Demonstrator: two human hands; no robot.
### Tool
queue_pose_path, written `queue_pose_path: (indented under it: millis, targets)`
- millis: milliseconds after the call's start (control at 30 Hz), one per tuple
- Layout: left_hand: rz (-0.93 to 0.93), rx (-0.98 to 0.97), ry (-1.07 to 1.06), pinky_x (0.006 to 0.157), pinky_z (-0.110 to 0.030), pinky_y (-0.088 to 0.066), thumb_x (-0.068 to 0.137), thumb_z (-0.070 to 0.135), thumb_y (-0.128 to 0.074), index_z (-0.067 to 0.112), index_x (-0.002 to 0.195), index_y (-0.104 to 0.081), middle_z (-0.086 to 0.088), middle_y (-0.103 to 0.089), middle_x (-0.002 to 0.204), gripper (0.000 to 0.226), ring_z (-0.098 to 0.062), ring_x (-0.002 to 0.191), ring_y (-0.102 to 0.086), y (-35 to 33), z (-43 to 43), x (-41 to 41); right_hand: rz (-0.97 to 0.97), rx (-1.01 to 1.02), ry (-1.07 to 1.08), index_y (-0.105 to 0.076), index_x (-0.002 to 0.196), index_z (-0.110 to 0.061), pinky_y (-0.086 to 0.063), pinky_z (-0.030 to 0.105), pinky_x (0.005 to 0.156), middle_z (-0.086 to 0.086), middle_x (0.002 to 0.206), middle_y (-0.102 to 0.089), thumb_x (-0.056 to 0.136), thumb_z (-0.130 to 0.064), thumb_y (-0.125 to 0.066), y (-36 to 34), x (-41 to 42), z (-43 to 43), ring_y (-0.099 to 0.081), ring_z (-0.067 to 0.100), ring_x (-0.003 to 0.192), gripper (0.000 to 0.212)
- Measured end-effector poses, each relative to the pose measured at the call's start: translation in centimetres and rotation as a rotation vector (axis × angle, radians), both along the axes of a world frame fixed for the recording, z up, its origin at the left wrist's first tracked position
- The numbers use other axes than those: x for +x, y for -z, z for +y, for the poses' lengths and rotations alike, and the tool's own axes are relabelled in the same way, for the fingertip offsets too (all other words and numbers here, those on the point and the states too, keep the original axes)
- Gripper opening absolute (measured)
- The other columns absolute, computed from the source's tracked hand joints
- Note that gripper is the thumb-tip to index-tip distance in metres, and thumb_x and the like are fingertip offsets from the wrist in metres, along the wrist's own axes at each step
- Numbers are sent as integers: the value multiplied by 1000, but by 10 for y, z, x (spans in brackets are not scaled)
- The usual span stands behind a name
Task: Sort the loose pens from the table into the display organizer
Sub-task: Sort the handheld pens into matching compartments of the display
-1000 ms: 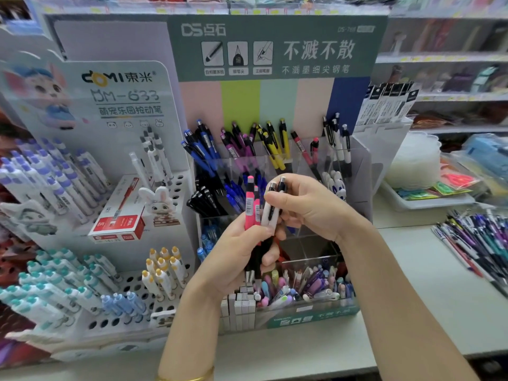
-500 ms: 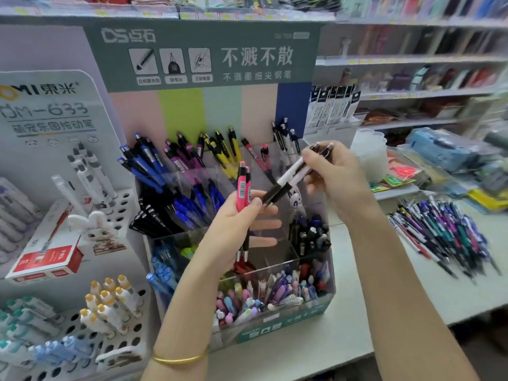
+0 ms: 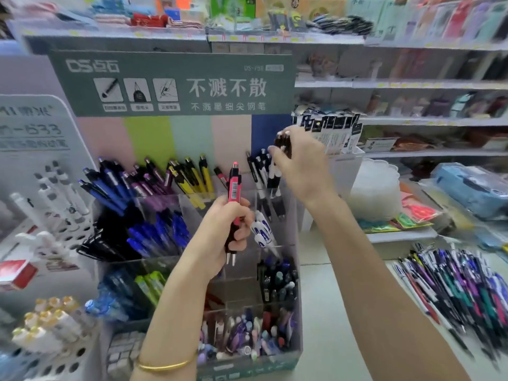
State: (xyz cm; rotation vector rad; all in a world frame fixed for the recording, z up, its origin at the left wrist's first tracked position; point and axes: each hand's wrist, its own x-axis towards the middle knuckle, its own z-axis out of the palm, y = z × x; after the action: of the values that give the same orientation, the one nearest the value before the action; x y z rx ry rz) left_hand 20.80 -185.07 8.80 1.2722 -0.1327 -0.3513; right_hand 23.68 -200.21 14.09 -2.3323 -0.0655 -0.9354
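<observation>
Right hand point(image 3: 299, 163) pinches black-and-white plastic pens point(image 3: 284, 141) over the far-right slot of the clear acrylic tiered display organizer point(image 3: 165, 264), likely matching the same type there. Left hand point(image 3: 220, 229) grips pink plastic pens point(image 3: 235, 185) upright, probably parked for later. Loose mixed-colour pen pile point(image 3: 453, 287) lies right on the white table point(image 3: 330, 325).

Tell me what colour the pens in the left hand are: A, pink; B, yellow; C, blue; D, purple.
A: the left hand holds pink pens upright, tips down, in front of the display organizer, while the right hand grips black-topped pens above its upper right compartment.
</observation>
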Motion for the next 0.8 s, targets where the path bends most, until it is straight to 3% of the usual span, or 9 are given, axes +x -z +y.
queue_pose_path:
  millis: [67, 100, 233, 333, 433, 500, 633, 700, 800]
  targets:
    - [28, -54, -26, 35, -18, -21, 90, 5, -38, 9, 90, -43, -4, -45, 64, 7, -10, 42, -31, 0, -3, -1, 118, -68, -13, -54, 100, -1, -31, 27, 66, 6, 88, -52, 93, -14, -58, 3, 6, -1, -48, 22, 83, 15]
    - [43, -80, -44, 35, -18, -21, 93, 4, -31, 8, 89, -43, -4, -45, 63, 14, -10, 42, -30, 2, -3, 0, 185, -105, -21, -53, 101, -1, -36, 30, 70, 8, 91, -55, 93, -12, -58, 5, 9, -1, -51, 26, 88, 15]
    - [55, -142, -86, 37, -19, -23, 95, 3, -28, 9, 89, -43, -3, -46, 62, 17, -10, 44, -30, 7, 2, -2, 351, -130, -52, -47, 105, -6, -42, 36, 73, 14, 103, -59, 86, -13, -69, 17, 11, 0, -54, 32, 93, 31]
    - [23, -121, -93, 38, -20, -24, 94, 1, -27, 10, 89, -43, -3, -46, 62, 18, -11, 45, -30, 9, 7, -4, 259, 49, -60, -42, 101, -13, -38, 29, 72, 3, 98, -50, 81, -15, -75, 18, 1, -4, -49, 21, 84, 39]
    - [-25, -86, -74, 42, -22, -22, 94, -1, -27, 10, 90, -42, -2, -46, 62, 19, -11, 46, -29, 10, 9, -7, 108, 74, -35, -55, 104, -12, -44, 29, 75, 0, 94, -54, 86, -14, -69, 19, -15, -3, -53, 16, 80, 23]
    - [-54, -56, -45, 43, -24, -20, 93, -1, -28, 9, 89, -42, -1, -44, 60, 18, -11, 46, -28, 11, 8, -9, 154, 183, -229, -64, 97, -13, -47, 23, 69, -4, 84, -61, 88, -17, -67, 21, -24, 6, -57, 9, 72, 10]
    - [-108, 49, 50, 44, -27, -17, 77, 12, -43, 8, 84, -44, 1, -43, 57, 8, -11, 45, -27, 7, 6, -12, 504, 476, -650, -69, 87, -11, -39, 11, 47, -11, 56, -61, 87, -14, -67, 21, -31, 24, -51, -2, 48, 4]
    - [-89, 97, 73, 44, -27, -16, 76, 12, -43, 8, 82, -44, -1, -41, 57, 8, -12, 45, -26, 4, 8, -12, 554, 566, -683, -69, 85, -1, -36, 10, 45, -7, 51, -58, 87, -10, -68, 24, -27, 26, -48, 1, 44, 9]
    - [-83, 139, 65, 42, -25, -22, 93, 1, -37, 7, 88, -48, -5, -43, 60, 13, -13, 45, -30, 3, 13, -12, 535, 573, -672, -68, 85, -2, -36, 16, 44, 4, 57, -58, 88, -13, -67, 26, -22, 28, -47, 12, 49, 12]
